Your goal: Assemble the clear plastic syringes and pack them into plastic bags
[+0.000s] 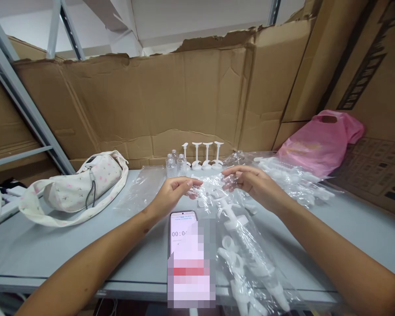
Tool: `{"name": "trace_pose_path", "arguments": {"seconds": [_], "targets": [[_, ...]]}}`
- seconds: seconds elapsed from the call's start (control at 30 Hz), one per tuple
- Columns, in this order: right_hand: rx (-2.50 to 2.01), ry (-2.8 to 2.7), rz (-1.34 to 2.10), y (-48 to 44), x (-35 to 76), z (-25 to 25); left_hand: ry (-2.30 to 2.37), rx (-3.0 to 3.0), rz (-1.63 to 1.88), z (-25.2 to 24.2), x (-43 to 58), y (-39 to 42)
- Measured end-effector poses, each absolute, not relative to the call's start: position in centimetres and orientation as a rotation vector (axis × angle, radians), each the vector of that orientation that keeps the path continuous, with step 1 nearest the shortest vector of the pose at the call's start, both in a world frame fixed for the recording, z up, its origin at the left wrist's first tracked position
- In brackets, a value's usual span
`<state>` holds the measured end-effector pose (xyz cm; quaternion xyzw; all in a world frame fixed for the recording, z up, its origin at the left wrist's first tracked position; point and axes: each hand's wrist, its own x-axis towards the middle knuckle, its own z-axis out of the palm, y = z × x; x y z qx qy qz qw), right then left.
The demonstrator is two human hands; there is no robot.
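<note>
Four white stands (202, 156) line a grey table (29, 250), cardboard (151, 101) behind.

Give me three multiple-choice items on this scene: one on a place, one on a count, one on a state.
1. Where is the phone?
A) Inside the pink bag
B) On the table, in front of the left hand and right hand
C) On the floral cloth bag

2. How many white plastic stands stand in the row?
A) Two
B) Three
C) Four

3. The small water bottles are:
A) Lying on their sides
B) Standing upright
C) Crushed flat

1 B: it lies flat near the table's front edge.
2 C: four T-topped stands show.
3 B: they stand clustered beside the stands.
</note>
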<state>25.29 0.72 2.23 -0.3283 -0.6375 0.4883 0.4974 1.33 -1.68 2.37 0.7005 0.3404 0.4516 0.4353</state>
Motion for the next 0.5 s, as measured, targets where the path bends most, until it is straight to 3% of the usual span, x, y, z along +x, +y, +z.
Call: {"name": "trace_pose_path", "arguments": {"seconds": [0.5], "targets": [[-0.886,-1.643,0.934,0.56,24.98,2.21,0.957,1.779,1.106,2.09,1.91,-1.86]]}}
